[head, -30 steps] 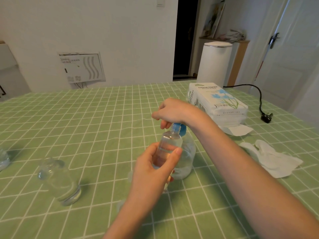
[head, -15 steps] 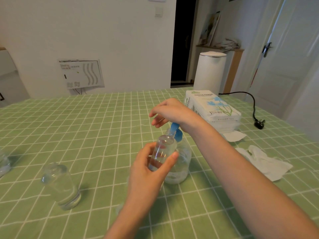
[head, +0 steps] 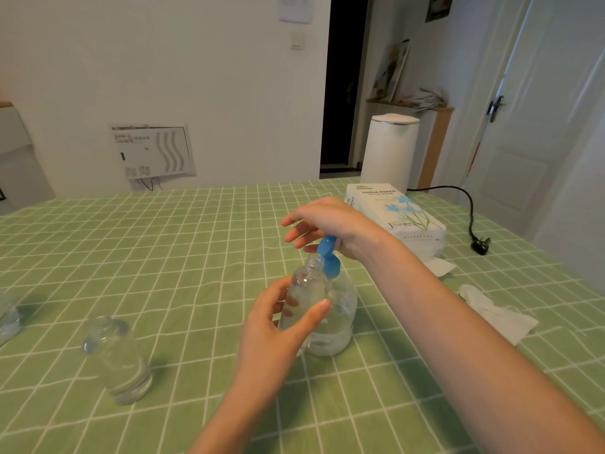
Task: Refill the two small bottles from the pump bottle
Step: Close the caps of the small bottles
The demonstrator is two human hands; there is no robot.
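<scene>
1. The small bottle (head: 306,298) was gripped by the left hand (head: 278,329), thumb and fingers curled round its clear body.
2. Its uncapped mouth was held up just beside the blue pump head (head: 328,257).
3. The right hand (head: 327,224) was laid over that pump head, fingers straight and spread, nothing grasped.
4. The pump bottle (head: 339,322) was stood on the green checked tablecloth (head: 196,257), directly under the right hand and just behind the held bottle.
5. A second small bottle (head: 116,360) was seen upright, well left of the left hand.
6. A tissue pack (head: 399,211) was spotted beyond the right hand, and a crumpled tissue (head: 497,312) right of that forearm.
</scene>
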